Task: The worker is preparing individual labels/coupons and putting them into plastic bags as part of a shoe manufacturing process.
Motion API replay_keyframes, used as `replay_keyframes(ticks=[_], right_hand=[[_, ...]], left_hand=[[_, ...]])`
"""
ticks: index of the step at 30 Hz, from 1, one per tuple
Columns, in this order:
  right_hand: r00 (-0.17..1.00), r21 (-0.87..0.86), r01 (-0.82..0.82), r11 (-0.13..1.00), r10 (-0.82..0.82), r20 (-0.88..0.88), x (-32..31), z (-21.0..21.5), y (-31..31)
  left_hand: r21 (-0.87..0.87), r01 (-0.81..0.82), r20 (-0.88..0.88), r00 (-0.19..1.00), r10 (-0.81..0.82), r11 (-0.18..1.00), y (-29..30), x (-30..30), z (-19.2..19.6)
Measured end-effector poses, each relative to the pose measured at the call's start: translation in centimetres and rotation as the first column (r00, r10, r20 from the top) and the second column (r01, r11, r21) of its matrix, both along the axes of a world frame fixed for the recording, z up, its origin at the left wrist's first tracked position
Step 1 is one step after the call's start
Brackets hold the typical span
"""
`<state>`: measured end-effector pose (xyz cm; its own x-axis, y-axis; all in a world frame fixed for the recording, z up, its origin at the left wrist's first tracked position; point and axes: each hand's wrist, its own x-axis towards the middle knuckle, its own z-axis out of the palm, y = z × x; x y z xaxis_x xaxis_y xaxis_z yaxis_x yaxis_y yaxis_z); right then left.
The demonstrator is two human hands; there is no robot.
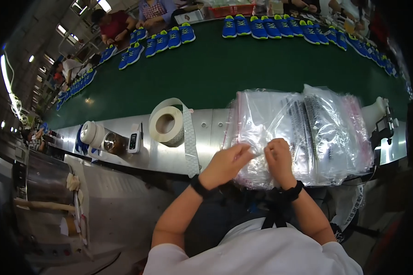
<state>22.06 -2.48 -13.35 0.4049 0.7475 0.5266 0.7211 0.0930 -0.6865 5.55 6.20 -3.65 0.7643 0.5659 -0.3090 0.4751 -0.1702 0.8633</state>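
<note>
Left fingers point(245, 151): curled, pinching the near edge of a thin clear bag point(260, 156) on top of the stack.
Right fingers point(274, 147): clenched on the same bag, just beside the left ones; the hands almost touch.
Left hand point(225, 165): a dark band at the wrist.
Right hand point(279, 162): a dark strap tied at the wrist.
Bag: near edge of the stack, straight ahead of the body, on the metal desk point(215, 126).
Stack point(303, 133): glossy, crinkled plastic bags, fanned to the right, some with dark print strips, some with a pink edge.
Roll point(167, 123): white paper tape, left of the stack, its tail hanging over the near edge of the desk.
Left clutter: a white cup point(91, 133), a round tin point(114, 143), a small handheld device point(134, 142).
Belt point(215, 68): dark green, matte, beyond the desk.
Shoes point(270, 26): blue with lime trim, in rows along the far side.
Risk: the film is slick and clings, so I judge two bags may lift together.
Risk: a hard tug could drag the stack off the near edge.
</note>
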Motion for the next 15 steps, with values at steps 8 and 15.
replay_keyframes(ticks=[8,15], right_hand=[[0.735,0.05,-0.067,0.996,0.083,-0.673,2.1,1.2,-1.7],[0.86,0.059,-0.321,0.945,0.317,-0.4,4.0,5.4,-1.8]], left_hand=[[-0.927,0.241,0.36,0.782,0.509,0.286,4.7,5.9,-10.1],[-0.312,0.035,0.22,0.975,0.036,0.949,4.0,9.6,-6.8]])
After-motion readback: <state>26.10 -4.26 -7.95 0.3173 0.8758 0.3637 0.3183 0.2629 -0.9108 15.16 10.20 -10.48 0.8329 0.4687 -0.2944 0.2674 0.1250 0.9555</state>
